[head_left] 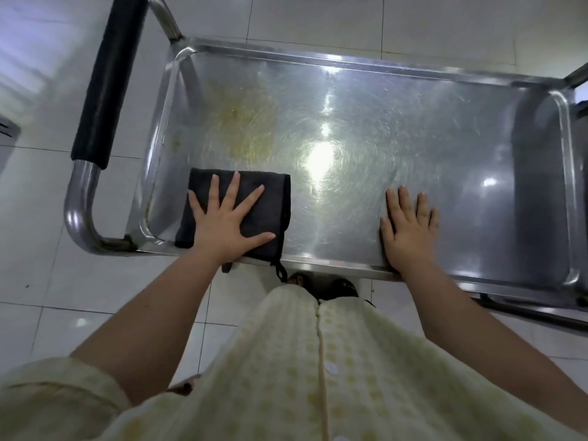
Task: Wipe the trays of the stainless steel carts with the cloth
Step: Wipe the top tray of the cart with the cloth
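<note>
Nearest the camera is one pale yellow buttoned garment (318,377), from which two bare forearms reach forward. Two dark shoes (340,286) show on the tiled floor (63,281) just under the near edge of the cart. There are two hands, and neither grasps anything. The left hand (222,224) lies flat with its fingers spread, pressing down on the one cloth (276,202). The right hand (409,230) rests flat on bare metal with its fingers straight and close together, its heel at the near rim. The cloth is dark grey and folded into a rectangle. It lies in the near left corner of the single tray (445,138) in view, with its near edge over the rim and one short loop (279,270) hanging off it. The two hands are well apart, with bright glare on the steel between them. Beyond the cloth is one yellowish stain (245,122), amid fine circular scratches. On the left end is one curved steel handle with a black grip (108,74). At the far right, part of a lower frame shows below the tray.
</note>
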Tool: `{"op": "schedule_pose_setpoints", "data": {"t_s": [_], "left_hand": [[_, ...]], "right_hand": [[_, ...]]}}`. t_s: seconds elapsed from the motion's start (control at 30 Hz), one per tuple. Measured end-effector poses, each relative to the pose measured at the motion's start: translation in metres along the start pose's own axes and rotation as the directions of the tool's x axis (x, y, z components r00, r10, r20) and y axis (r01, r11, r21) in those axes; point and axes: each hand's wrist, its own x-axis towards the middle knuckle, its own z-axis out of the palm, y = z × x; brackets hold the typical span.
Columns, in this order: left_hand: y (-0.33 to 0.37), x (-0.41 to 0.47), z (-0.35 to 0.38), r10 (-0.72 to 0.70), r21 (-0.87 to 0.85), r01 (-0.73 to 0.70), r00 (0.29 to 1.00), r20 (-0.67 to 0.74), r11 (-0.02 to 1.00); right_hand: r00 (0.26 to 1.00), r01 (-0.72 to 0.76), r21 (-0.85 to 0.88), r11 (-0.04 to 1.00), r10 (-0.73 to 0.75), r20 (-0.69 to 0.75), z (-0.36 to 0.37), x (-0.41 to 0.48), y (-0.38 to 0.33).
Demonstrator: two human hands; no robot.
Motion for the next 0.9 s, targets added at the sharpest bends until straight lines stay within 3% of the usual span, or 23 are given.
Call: {"op": "schedule_pose_setpoints", "data": {"t_s": [0.13, 0.23, 0.3, 0.43, 0.57, 0.77, 0.9], "left_hand": [[0.03, 0.005, 0.001, -0.112, -0.161, 0.107, 0.993, -0.024, 0.981], [0.072, 0.002, 0.007, -0.236, -0.145, 0.229, 0.971, -0.035, 0.963], [0.101, -0.004, 0.009, -0.221, -0.141, 0.215, 0.975, -0.026, 0.966], [0.132, -0.012, 0.016, -0.103, -0.168, 0.099, 0.995, -0.012, 0.981], [0.084, -0.007, 0.013, -0.087, -0.133, 0.084, 0.996, -0.014, 0.988], [-0.04, -0.004, 0.001, -0.335, -0.128, 0.334, 0.942, 0.008, 0.934], [0.003, 0.007, 0.0, -0.297, -0.141, 0.292, 0.955, -0.012, 0.946]], "right_hand": [[0.999, -0.04, 0.108, 0.993, 0.042, -0.01, -0.007, -0.001, -0.019], [0.994, 0.109, 0.036, 0.993, -0.108, -0.005, -0.001, -0.005, -0.065], [0.987, 0.16, -0.025, 0.987, -0.16, 0.016, 0.01, -0.01, -0.089], [0.992, 0.126, -0.07, 0.99, -0.125, 0.014, 0.023, -0.009, -0.092], [0.991, 0.128, -0.021, 0.992, -0.129, -0.026, 0.025, -0.009, -0.093], [0.992, 0.122, -0.016, 0.992, -0.122, -0.028, 0.026, -0.01, -0.094], [0.993, 0.115, -0.023, 0.993, -0.116, -0.031, 0.027, -0.009, -0.097]]}}
